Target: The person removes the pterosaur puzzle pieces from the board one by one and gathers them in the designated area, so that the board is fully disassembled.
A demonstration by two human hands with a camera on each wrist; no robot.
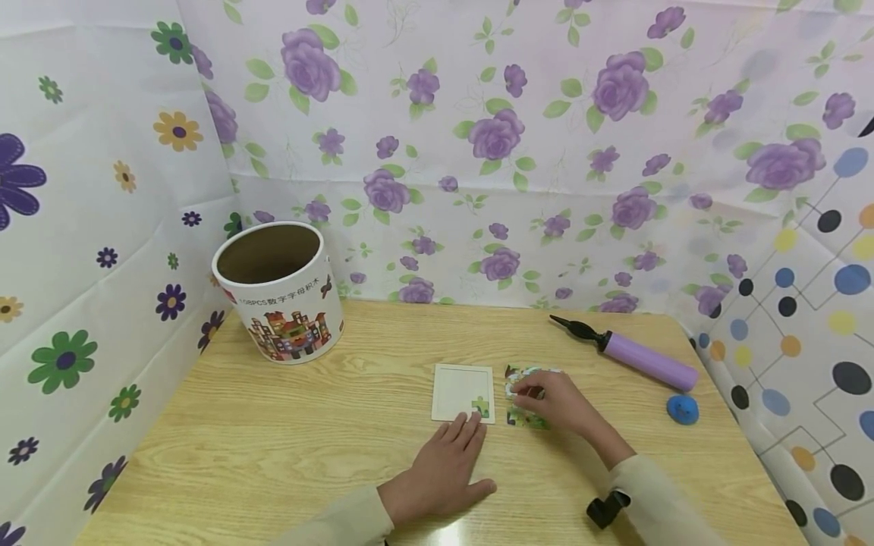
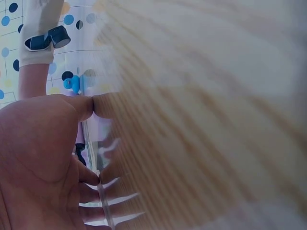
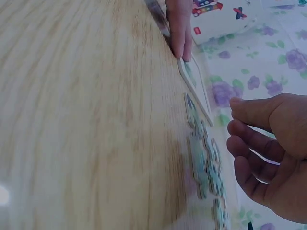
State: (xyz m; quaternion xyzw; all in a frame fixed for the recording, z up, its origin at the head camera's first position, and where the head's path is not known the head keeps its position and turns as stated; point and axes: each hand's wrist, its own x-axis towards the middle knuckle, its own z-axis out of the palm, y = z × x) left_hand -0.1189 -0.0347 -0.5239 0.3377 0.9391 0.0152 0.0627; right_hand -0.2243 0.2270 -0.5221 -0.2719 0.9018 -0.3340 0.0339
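Observation:
A white square puzzle tray [image 1: 454,390] lies on the table with one green jigsaw piece [image 1: 481,406] in its lower right corner. My left hand [image 1: 447,470] rests palm down, fingers straight, with its fingertips at the tray's near edge. Just right of the tray is a group of loose jigsaw pieces [image 1: 529,418], partly covered by my right hand [image 1: 556,402]. In the right wrist view, that hand hovers beside the pieces [image 3: 199,160]. Its fingers are loosely bent, thumb apart from them, and nothing shows between them.
A large printed bucket [image 1: 290,303] stands at the back left. Towards the right lie a purple hand pump [image 1: 649,360] and a small blue object [image 1: 683,409]. Patterned cloths [image 1: 437,152] enclose the wooden table [image 1: 273,455] at the back and sides.

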